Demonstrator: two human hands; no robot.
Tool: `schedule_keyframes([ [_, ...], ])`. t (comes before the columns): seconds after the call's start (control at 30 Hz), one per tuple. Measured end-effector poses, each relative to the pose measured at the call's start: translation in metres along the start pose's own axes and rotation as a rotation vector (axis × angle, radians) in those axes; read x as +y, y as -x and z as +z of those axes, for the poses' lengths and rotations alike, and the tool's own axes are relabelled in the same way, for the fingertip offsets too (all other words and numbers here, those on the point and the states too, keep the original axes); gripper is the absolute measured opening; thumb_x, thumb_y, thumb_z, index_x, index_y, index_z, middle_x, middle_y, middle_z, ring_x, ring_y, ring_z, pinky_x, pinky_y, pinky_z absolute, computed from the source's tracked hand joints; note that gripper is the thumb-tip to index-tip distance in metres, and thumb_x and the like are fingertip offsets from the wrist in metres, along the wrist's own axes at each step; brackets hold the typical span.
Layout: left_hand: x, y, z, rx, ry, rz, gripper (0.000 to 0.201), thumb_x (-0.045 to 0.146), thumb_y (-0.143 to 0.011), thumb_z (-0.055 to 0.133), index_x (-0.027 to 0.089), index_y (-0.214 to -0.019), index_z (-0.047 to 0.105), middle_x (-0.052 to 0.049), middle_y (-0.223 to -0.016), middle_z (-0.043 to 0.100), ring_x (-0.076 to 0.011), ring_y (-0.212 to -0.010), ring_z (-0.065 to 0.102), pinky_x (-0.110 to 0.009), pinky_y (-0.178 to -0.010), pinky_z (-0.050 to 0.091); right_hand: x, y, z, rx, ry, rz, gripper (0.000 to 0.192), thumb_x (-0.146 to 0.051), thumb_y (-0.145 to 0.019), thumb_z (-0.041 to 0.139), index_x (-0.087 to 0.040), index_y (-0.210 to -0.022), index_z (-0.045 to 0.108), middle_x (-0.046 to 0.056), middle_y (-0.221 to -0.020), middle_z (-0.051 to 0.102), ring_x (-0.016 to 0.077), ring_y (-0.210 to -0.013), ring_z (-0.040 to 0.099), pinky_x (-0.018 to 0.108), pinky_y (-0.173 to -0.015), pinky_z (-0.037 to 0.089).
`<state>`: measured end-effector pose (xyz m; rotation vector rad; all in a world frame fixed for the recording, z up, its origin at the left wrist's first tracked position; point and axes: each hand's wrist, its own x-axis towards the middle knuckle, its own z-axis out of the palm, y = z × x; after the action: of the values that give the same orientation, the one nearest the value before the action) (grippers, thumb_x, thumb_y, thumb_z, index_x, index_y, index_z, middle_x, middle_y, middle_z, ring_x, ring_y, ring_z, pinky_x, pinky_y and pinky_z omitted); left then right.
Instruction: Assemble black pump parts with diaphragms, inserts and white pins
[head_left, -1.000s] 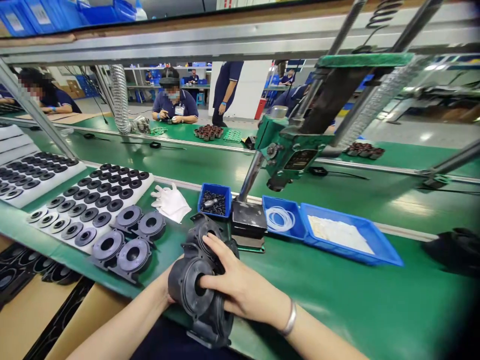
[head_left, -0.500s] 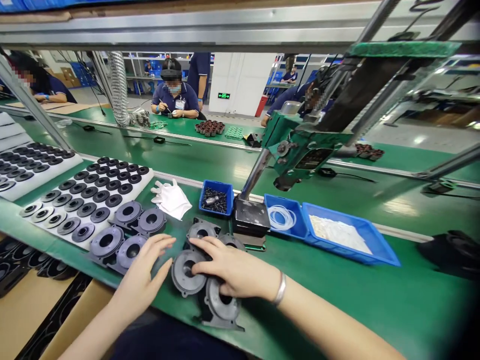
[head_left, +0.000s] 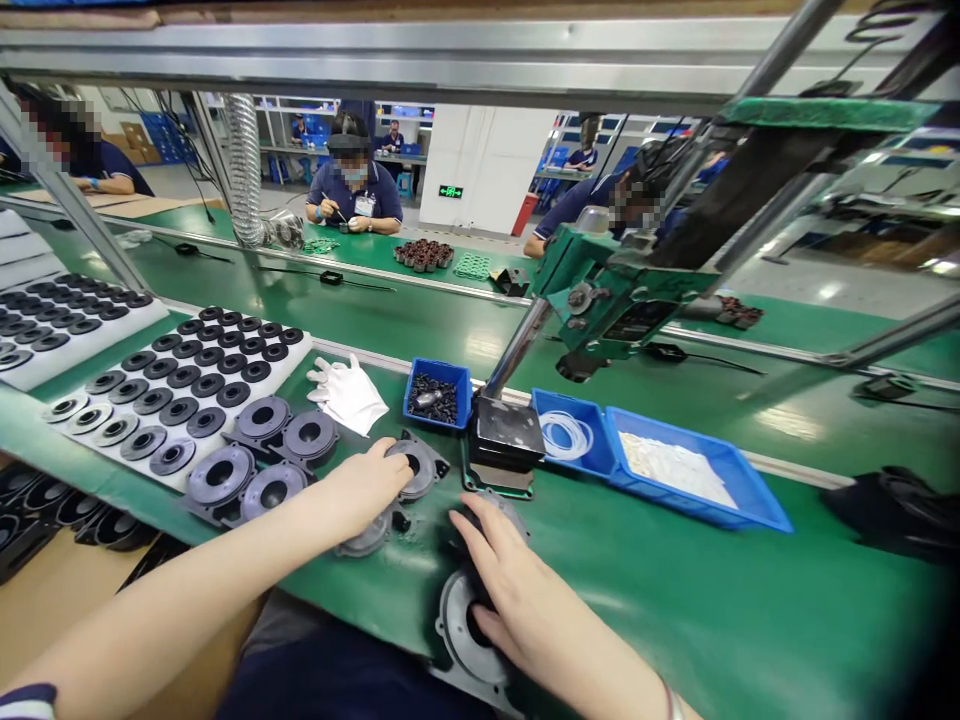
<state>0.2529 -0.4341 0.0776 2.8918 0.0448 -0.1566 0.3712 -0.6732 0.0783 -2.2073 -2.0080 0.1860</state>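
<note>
Left hand [head_left: 367,485] lies palm down, fingers loosely curled, on two grey round pump covers: fingertips on the square-flanged cover [head_left: 416,466] near the middle of the green bench [head_left: 675,600], heel of the hand over a second cover [head_left: 367,538] just nearer the front edge. No pinch visible; it rests on top. Right hand [head_left: 517,600] is spread flat, fingers pointing away from the person, pressing on a dark cover [head_left: 480,520] under the fingertips, while the thumb side sits in the centre hole of a larger grey flanged cover [head_left: 461,640] at the bench's front edge. All four covers lie flat, close together, some touching.

Left of the hands, four more grey covers [head_left: 259,450] sit in a cluster, touching each other. Behind those, a white foam tray [head_left: 176,390] holds rows of small black and silver discs; a second tray [head_left: 60,320] lies further left. A white glove [head_left: 349,392] lies crumpled between tray and a small blue bin of dark screws [head_left: 437,393]. Just right of that bin stands the black base block [head_left: 504,435] of a green hand press [head_left: 611,290], its column tilted in view. Right of the block, a blue bin with clear rings [head_left: 568,435], then a long blue bin with white parts [head_left: 679,468]. Across the belt, a person in navy [head_left: 352,195] works seated.
</note>
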Motion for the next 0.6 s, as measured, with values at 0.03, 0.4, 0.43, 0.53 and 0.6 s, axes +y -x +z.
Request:
schedule_keyframes([
  [0.03, -0.003, -0.001, 0.000, 0.011, 0.014, 0.044, 0.043, -0.003, -0.082, 0.048, 0.017, -0.118, 0.061, -0.012, -0.124, 0.064, -0.0304, -0.143, 0.036, -0.042, -0.111, 0.044, 0.000, 0.006, 0.002, 0.040, 0.037, 0.027, 0.082, -0.003, -0.068, 0.059, -0.007, -0.147, 0.038, 0.025, -0.152, 0.034, 0.0401, -0.141, 0.034, 0.057, -0.112, 0.042],
  [0.4, -0.012, 0.007, -0.018, 0.042, -0.148, 0.317, 0.018, 0.016, -0.094, 0.057, 0.024, -0.096, 0.074, -0.006, -0.152, 0.047, -0.0326, -0.144, 0.035, -0.053, -0.116, 0.028, 0.019, 0.034, 0.003, 0.125, 0.123, 0.069, 0.078, -0.004, -0.068, 0.054, -0.012, -0.145, 0.040, 0.018, -0.125, 0.058, 0.0340, -0.115, 0.055, 0.051, -0.097, 0.049],
  [0.43, -0.007, 0.011, -0.016, 0.044, -0.157, 0.281, 0.018, 0.016, -0.093, 0.057, 0.022, -0.088, 0.074, -0.007, -0.150, 0.049, -0.0334, -0.142, 0.039, -0.055, -0.115, 0.029, 0.021, 0.036, 0.002, 0.125, 0.131, 0.065, 0.078, -0.003, -0.068, 0.053, -0.012, -0.145, 0.040, 0.018, -0.124, 0.059, 0.0337, -0.114, 0.055, 0.051, -0.096, 0.050],
  [0.53, 0.015, 0.023, 0.003, 0.111, -0.113, 0.048, 0.017, 0.026, -0.092, 0.059, 0.019, -0.088, 0.074, -0.014, -0.143, 0.055, -0.0398, -0.137, 0.042, -0.064, -0.110, 0.032, 0.028, 0.039, 0.002, 0.130, 0.141, 0.067, 0.075, -0.003, -0.070, 0.051, -0.011, -0.144, 0.041, 0.018, -0.122, 0.059, 0.0335, -0.113, 0.056, 0.052, -0.095, 0.051],
  [0.6, 0.031, 0.028, 0.024, 0.186, -0.051, -0.111, 0.039, 0.052, -0.086, 0.063, 0.017, -0.100, 0.072, -0.020, -0.147, 0.049, -0.0488, -0.142, 0.031, -0.073, -0.109, 0.027, 0.030, 0.040, 0.004, 0.125, 0.141, 0.076, 0.075, -0.003, -0.071, 0.050, -0.012, -0.145, 0.039, 0.018, -0.122, 0.059, 0.0336, -0.114, 0.056, 0.052, -0.094, 0.052],
])
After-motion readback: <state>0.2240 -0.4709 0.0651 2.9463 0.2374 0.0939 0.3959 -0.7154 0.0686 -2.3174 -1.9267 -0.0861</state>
